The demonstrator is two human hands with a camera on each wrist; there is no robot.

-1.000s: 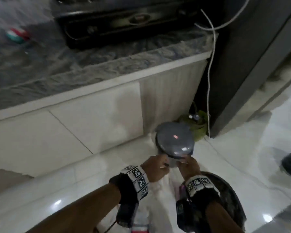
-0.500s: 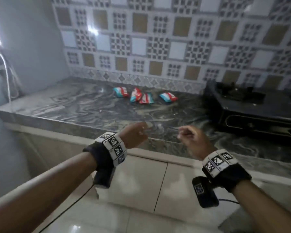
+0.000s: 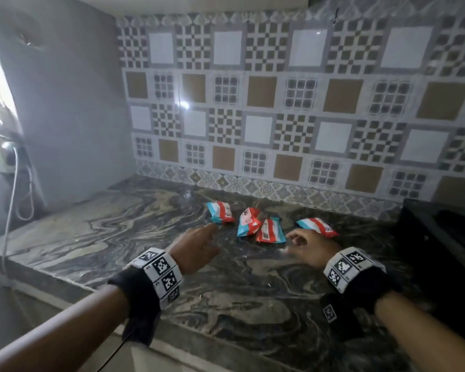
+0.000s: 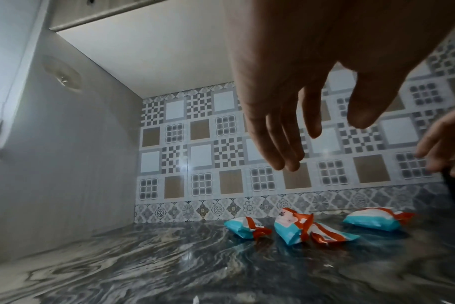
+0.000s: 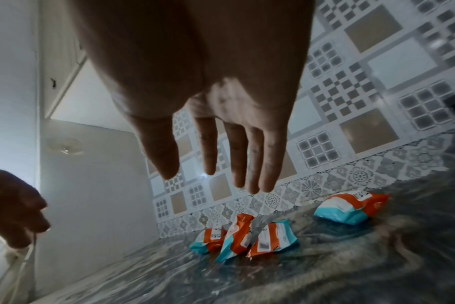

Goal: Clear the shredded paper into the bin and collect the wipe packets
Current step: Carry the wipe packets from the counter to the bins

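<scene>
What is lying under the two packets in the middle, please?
The two middle packets overlap each other and lie on the marble counter. Nothing else shows beneath them; the counter directly under them is covered.

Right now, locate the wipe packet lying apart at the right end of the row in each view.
Head: the rightmost wipe packet lies just beyond the right hand, untouched.
Left wrist: right of centre, low, on the countertop.
Right wrist: far right, below the outstretched fingers.
Shared landmark: the overlapping pair of packets beside it, under the patterned tile wall.
</scene>
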